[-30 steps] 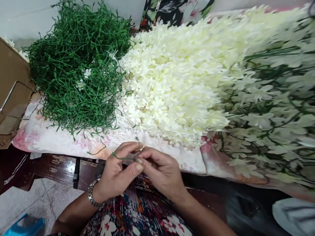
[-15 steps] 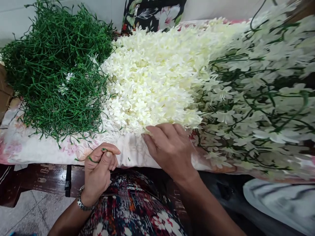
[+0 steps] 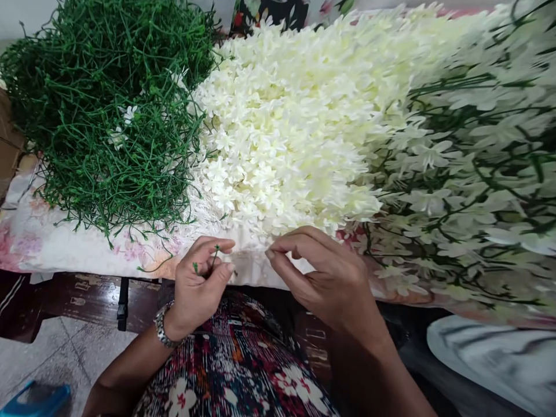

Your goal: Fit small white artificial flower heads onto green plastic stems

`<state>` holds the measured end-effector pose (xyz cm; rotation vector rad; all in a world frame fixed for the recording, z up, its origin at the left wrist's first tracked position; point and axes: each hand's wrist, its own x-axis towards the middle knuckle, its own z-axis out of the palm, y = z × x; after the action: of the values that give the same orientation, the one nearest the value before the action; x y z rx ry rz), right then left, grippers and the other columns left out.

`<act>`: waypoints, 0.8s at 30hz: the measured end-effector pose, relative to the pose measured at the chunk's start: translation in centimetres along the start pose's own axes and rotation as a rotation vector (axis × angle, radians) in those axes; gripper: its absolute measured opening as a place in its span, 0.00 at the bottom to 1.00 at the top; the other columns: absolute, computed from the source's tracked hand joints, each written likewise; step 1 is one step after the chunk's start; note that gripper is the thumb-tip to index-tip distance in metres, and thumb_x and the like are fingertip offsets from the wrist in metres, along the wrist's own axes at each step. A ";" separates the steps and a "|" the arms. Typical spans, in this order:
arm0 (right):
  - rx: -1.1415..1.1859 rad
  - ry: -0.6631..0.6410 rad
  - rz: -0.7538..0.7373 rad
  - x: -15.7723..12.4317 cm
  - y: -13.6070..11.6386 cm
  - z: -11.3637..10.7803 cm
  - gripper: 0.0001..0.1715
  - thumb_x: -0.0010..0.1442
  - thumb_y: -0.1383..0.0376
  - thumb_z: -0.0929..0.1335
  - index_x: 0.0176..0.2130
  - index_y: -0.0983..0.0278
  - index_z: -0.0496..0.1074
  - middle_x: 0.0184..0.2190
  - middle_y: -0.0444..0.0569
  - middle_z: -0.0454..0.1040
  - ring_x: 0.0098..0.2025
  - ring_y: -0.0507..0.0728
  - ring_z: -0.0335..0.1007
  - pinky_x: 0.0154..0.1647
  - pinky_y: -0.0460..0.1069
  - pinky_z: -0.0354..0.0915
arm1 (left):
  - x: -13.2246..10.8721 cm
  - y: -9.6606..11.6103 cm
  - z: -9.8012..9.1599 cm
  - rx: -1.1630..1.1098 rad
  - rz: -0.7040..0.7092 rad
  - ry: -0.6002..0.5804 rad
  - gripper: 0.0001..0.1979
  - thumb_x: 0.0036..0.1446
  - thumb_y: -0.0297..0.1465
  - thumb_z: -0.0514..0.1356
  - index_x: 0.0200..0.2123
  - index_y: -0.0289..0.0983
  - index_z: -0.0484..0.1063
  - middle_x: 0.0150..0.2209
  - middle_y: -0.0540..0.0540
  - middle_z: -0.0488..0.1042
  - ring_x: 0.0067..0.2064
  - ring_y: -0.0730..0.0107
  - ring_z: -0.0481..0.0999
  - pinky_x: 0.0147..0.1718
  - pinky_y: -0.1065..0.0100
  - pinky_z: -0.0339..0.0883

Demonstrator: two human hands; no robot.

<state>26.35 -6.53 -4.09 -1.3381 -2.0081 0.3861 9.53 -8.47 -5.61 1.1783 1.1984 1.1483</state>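
Your left hand [image 3: 202, 281] is curled shut, pinching a thin green stem [image 3: 215, 253] between thumb and forefinger, tip up. Your right hand [image 3: 324, 272] has its fingertips [image 3: 271, 253] nipped narrow; I cannot tell whether they hold a blossom. Hold the stem tip steady and take one blossom only. The white flower pile [image 3: 295, 127] lies at twelve o'clock from both hands, and the heap of bare stems [image 3: 108, 116] at ten.

Single head-worn view — looks forward and steeply down, close above the left hand [image 3: 197, 286] and right hand [image 3: 330, 278] at the counter [image 3: 82, 292] edge; right side blurred, perhaps by motion.
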 end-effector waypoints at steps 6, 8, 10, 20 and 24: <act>0.333 -0.127 -0.002 -0.6 -2.1 1.2 0.04 0.51 0.73 0.63 0.28 0.65 0.64 0.23 0.44 0.64 0.27 0.48 0.60 0.26 0.43 0.59 | -0.5 0.6 -0.6 0.191 0.170 -0.046 0.03 0.50 0.24 0.55 0.27 0.35 0.67 0.25 0.49 0.65 0.27 0.76 0.64 0.26 0.73 0.58; 0.388 -0.191 -0.052 -0.6 -2.4 1.7 0.04 0.52 0.73 0.63 0.29 0.65 0.64 0.24 0.44 0.65 0.27 0.48 0.61 0.27 0.44 0.60 | -1.2 0.5 -1.5 0.206 0.163 -0.028 0.04 0.50 0.24 0.54 0.26 0.35 0.66 0.24 0.49 0.65 0.27 0.75 0.64 0.26 0.72 0.57; 0.353 -0.230 -0.129 -0.2 -2.3 2.2 0.04 0.52 0.73 0.63 0.32 0.66 0.65 0.25 0.45 0.67 0.30 0.49 0.62 0.30 0.45 0.61 | -2.0 0.2 -2.5 0.192 0.140 0.032 0.03 0.50 0.24 0.55 0.27 0.35 0.67 0.25 0.49 0.65 0.28 0.74 0.65 0.27 0.71 0.58; -0.196 -0.229 -0.294 1.7 -2.4 5.4 0.06 0.54 0.68 0.62 0.33 0.67 0.68 0.25 0.48 0.66 0.30 0.52 0.60 0.32 0.47 0.59 | -2.7 -0.9 -4.7 0.021 -0.002 0.299 0.02 0.50 0.27 0.56 0.26 0.34 0.67 0.26 0.50 0.64 0.22 0.81 0.59 0.20 0.76 0.54; -0.212 -0.222 -0.303 1.6 -2.3 5.5 0.06 0.54 0.71 0.61 0.30 0.67 0.67 0.24 0.48 0.66 0.29 0.51 0.60 0.32 0.47 0.59 | -2.5 -0.8 -4.7 0.009 -0.014 0.256 0.01 0.50 0.26 0.56 0.27 0.34 0.66 0.27 0.50 0.64 0.22 0.82 0.59 0.20 0.76 0.54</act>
<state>20.69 -5.40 -6.12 -1.1252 -2.4508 0.1914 4.70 -10.86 -6.33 1.0496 1.4033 1.3135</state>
